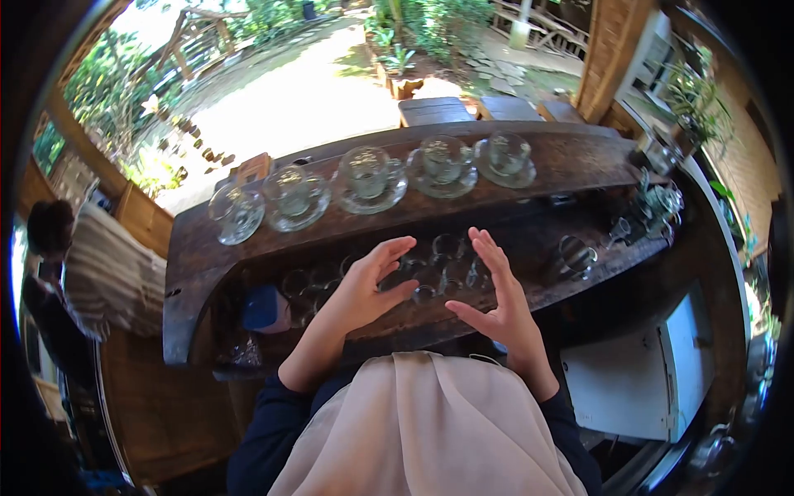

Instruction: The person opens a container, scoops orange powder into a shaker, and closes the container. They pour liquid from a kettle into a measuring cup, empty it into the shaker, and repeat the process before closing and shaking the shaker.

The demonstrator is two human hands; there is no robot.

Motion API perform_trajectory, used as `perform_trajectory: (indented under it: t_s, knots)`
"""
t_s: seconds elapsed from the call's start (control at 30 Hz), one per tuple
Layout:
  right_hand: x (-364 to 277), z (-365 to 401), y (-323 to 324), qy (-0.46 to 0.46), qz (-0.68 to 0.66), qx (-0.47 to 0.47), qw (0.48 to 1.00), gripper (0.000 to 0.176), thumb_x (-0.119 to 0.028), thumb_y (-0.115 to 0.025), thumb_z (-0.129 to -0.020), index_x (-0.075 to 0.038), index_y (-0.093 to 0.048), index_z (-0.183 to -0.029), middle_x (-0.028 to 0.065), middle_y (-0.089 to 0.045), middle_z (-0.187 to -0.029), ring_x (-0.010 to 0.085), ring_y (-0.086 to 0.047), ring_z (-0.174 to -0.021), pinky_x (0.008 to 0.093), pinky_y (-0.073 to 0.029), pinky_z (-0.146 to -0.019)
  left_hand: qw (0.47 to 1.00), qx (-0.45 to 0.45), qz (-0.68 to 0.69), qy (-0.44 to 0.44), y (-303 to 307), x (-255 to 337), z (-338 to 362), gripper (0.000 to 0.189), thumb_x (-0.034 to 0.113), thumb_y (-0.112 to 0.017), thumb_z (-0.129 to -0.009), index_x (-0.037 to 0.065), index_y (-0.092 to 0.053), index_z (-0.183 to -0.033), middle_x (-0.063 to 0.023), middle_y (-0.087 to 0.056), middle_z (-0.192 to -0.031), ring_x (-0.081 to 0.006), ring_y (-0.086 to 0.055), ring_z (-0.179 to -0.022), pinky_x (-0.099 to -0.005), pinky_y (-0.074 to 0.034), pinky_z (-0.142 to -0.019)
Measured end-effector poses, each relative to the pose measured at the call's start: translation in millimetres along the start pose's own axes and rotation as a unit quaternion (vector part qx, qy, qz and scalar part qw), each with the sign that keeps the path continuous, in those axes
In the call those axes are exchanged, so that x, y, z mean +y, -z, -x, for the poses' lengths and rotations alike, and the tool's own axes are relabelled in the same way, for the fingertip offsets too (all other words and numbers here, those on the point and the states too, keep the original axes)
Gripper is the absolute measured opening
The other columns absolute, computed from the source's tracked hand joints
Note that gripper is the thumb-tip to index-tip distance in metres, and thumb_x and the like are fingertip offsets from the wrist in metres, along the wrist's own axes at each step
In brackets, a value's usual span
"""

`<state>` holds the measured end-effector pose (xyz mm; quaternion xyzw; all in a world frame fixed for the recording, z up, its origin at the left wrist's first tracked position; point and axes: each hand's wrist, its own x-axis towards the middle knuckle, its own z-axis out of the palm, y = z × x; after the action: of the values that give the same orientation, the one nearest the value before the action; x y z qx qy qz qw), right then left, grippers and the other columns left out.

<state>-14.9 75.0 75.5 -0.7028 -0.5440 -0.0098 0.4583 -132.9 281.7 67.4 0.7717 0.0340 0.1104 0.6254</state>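
Note:
My left hand (376,281) and my right hand (496,293) are held up facing each other, fingers apart, with nothing between them but air. Below and behind them, several clear glass cups (448,246) stand on the lower shelf of a dark wooden counter (571,153), partly hidden by my hands. Along the raised top stands a row of glass cups on glass saucers, among them a cup (364,169) on a saucer (382,198) and a cup (509,151) at the right end. A tilted glass saucer (237,217) is at the left end.
A blue-lidded container (265,309) sits at the shelf's left. On the right are a glass jar (575,256), more glassware (657,202) and a white cabinet (620,380). A person in a striped top (116,269) is at the left. Wooden stools (434,111) stand beyond the counter.

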Motion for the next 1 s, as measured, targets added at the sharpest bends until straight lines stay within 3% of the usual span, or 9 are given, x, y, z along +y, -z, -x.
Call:
perform_trajectory:
  t_s: [0.2,0.27,0.4,0.43,0.6,0.67,0.83,0.9,1.0]
  knots:
    - [44.9,40.6,37.4,-0.061,0.084,0.22,0.97,0.095,-0.018,-0.08,-0.07,-0.004,-0.023,-0.145,0.0173,-0.027,-0.15,0.0376,-0.018,-0.14,0.0468,-0.017,-0.112,0.991,-0.136,0.002,0.01,-62.7,-4.0,-52.5,0.056,0.007,-0.065,-0.086,0.005,-0.04,-0.136,-0.0067,-0.046,-0.137,-0.0166,-0.041,-0.13,-0.0325,-0.033,-0.106]
    - [58.0,51.2,52.0,-0.164,0.122,0.31,0.928,0.097,-0.02,-0.081,-0.069,-0.004,-0.022,-0.145,0.018,-0.021,-0.152,0.0388,-0.013,-0.141,0.0472,-0.016,-0.112,0.985,-0.168,0.039,0.013,-86.4,-9.9,-67.0,0.053,0.008,-0.063,-0.087,0.003,-0.04,-0.135,-0.0098,-0.046,-0.137,-0.0189,-0.041,-0.13,-0.0341,-0.032,-0.107]
    - [108.1,76.9,71.3,-0.2,0.162,0.357,0.898,0.107,-0.025,-0.083,-0.067,-0.004,-0.014,-0.146,0.0224,-0.019,-0.15,0.0391,-0.016,-0.14,0.0483,-0.017,-0.112,0.966,-0.228,0.121,0.025,-137.7,-37.9,-93.2,0.057,0.012,-0.062,-0.089,0.001,-0.035,-0.137,-0.0141,-0.042,-0.139,-0.0228,-0.039,-0.131,-0.0361,-0.031,-0.109]
    - [118.1,82.1,75.0,-0.224,0.159,0.352,0.895,0.112,-0.025,-0.085,-0.065,-0.003,-0.011,-0.146,0.0237,-0.02,-0.149,0.0391,-0.018,-0.139,0.0469,-0.019,-0.112,0.964,-0.228,0.136,0.024,-150.9,-44.0,-97.7,0.06,0.017,-0.064,-0.087,-0.001,-0.034,-0.137,-0.0201,-0.042,-0.138,-0.0284,-0.041,-0.129,-0.0392,-0.034,-0.107]
    - [150.5,99.1,87.1,-0.254,0.143,0.333,0.897,0.117,-0.022,-0.088,-0.059,-0.001,-0.012,-0.145,0.0234,-0.024,-0.146,0.0367,-0.024,-0.137,0.0438,-0.022,-0.111,0.966,-0.236,0.091,0.048,-197.8,-59.1,-115.2,0.067,0.024,-0.066,-0.086,-0.002,-0.033,-0.138,-0.0223,-0.04,-0.138,-0.0301,-0.044,-0.126,-0.041,-0.037,-0.105]
    - [163.8,106.1,91.7,-0.266,0.146,0.314,0.9,0.118,-0.02,-0.089,-0.057,-0.001,-0.012,-0.144,0.0232,-0.026,-0.144,0.0357,-0.027,-0.135,0.043,-0.025,-0.11,0.96,-0.246,0.079,0.105,-207.9,-57.8,-120.1,0.07,0.018,-0.065,-0.087,-0.001,-0.026,-0.142,-0.0166,-0.031,-0.146,-0.0278,-0.032,-0.135,-0.0398,-0.028,-0.111]
    - [191.9,119.0,100.8,-0.296,-0.095,0.258,0.915,0.116,-0.011,-0.089,-0.055,-0.006,-0.016,-0.144,0.0174,-0.034,-0.139,0.0283,-0.041,-0.127,0.0412,-0.038,-0.104,0.956,-0.274,0.053,0.088,-223.0,-58.6,-128.2,0.084,0.024,-0.068,-0.085,0.002,-0.014,-0.146,-0.0193,-0.018,-0.151,-0.0312,-0.025,-0.138,-0.0428,-0.027,-0.111]
    - [193.0,118.4,103.9,-0.322,-0.091,0.233,0.913,0.116,-0.013,-0.089,-0.055,-0.006,-0.015,-0.144,0.018,-0.036,-0.138,0.0291,-0.044,-0.125,0.0402,-0.039,-0.103,0.953,-0.297,-0.009,0.056,-227.0,-56.1,-130.9,0.095,0.027,-0.069,-0.084,0.003,-0.002,-0.148,-0.0209,-0.009,-0.153,-0.034,-0.02,-0.139,-0.0441,-0.026,-0.111]
    - [195.7,120.4,105.5,-0.331,-0.087,0.212,0.916,0.114,-0.014,-0.089,-0.057,-0.005,-0.015,-0.143,0.0184,-0.039,-0.136,0.0301,-0.047,-0.122,0.0389,-0.04,-0.101,0.954,-0.287,0.004,0.082,-230.0,-46.8,-134.5,0.101,0.029,-0.069,-0.084,0.004,0.007,-0.147,-0.0217,-0.003,-0.153,-0.0355,-0.016,-0.14,-0.0441,-0.024,-0.112]
